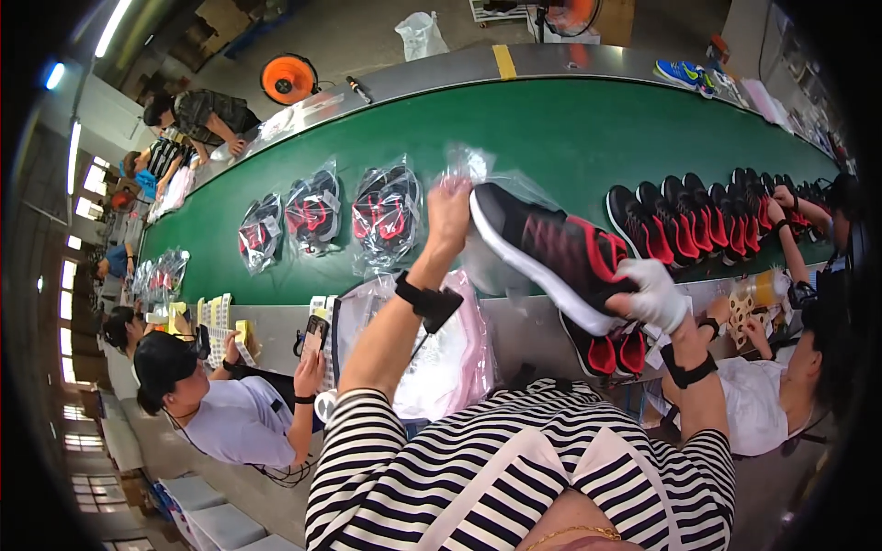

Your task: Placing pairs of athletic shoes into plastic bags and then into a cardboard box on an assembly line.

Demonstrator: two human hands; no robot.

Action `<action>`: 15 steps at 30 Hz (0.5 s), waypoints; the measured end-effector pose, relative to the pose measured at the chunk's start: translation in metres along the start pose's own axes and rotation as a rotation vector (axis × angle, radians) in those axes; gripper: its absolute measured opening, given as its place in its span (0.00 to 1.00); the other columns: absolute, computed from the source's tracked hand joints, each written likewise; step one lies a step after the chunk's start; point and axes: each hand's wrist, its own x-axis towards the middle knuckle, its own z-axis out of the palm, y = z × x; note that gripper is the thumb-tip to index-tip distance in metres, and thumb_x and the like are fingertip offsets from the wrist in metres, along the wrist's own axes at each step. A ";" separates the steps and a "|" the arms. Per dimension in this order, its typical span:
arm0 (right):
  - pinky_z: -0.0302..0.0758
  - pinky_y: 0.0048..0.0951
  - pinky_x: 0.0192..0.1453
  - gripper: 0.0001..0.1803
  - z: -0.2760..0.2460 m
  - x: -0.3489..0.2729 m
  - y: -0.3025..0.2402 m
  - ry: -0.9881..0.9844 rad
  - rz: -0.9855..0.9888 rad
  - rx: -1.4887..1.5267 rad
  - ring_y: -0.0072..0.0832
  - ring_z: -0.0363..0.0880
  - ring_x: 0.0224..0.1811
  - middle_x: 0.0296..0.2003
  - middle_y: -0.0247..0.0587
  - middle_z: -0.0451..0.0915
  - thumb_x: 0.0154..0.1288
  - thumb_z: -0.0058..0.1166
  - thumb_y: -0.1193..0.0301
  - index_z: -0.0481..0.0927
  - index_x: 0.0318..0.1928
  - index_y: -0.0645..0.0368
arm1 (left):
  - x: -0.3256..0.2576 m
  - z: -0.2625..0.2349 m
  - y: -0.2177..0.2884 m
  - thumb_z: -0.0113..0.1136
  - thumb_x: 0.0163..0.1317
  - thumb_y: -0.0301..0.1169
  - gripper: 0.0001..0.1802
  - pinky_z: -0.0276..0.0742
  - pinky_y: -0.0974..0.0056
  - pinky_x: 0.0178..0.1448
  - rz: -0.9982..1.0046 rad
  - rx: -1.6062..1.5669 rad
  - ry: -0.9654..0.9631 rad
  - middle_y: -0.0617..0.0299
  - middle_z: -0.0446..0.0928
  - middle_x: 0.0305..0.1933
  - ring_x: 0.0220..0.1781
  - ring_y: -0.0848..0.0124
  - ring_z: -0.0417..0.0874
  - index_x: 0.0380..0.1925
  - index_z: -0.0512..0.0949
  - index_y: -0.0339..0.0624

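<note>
My right hand (654,296), in a white glove with bare fingertips showing, grips a black and red sneaker (542,241) by its heel end. The sneaker is tilted, its white sole facing down and left and its toe toward my left hand (448,216). That hand is closed on a clear plastic bag (524,188), blurred by motion, which spreads behind the toe. How far the toe is inside the bag I cannot tell. Just below my right hand, another pair of black and red sneakers (602,351) sits on the metal ledge. A stack of clear and pinkish bags (446,354) lies by my left forearm.
On the green belt (514,110), several bagged sneakers (384,216) lie to the left and a row of unbagged sneakers (684,216) stands to the right. Co-workers sit close on both sides, one holding a phone (314,338). Blue shoes (684,75) rest on the far ledge.
</note>
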 end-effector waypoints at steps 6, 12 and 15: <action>0.69 0.36 0.29 0.26 -0.007 -0.006 -0.027 -0.077 0.173 -0.175 0.39 0.75 0.24 0.22 0.46 0.73 0.48 0.60 0.48 0.80 0.29 0.62 | -0.010 0.018 0.028 0.50 0.62 0.24 0.07 0.69 0.72 0.37 0.266 0.150 -0.097 0.65 0.76 0.30 0.32 0.80 0.72 0.35 0.77 0.33; 0.74 0.38 0.29 0.26 0.022 0.033 -0.027 -0.260 0.096 -0.833 0.42 0.78 0.24 0.23 0.47 0.78 0.56 0.48 0.46 0.80 0.24 0.58 | -0.089 0.103 0.006 0.47 0.57 0.28 0.10 0.71 0.45 0.31 0.647 0.581 -0.667 0.39 0.74 0.23 0.27 0.42 0.76 0.36 0.76 0.40; 0.74 0.39 0.25 0.24 0.031 0.042 -0.037 -0.358 -0.081 -0.975 0.40 0.79 0.22 0.20 0.45 0.78 0.56 0.49 0.48 0.80 0.19 0.56 | -0.047 0.122 0.028 0.47 0.56 0.28 0.08 0.71 0.47 0.28 0.639 0.449 -0.606 0.39 0.73 0.22 0.26 0.43 0.76 0.30 0.75 0.37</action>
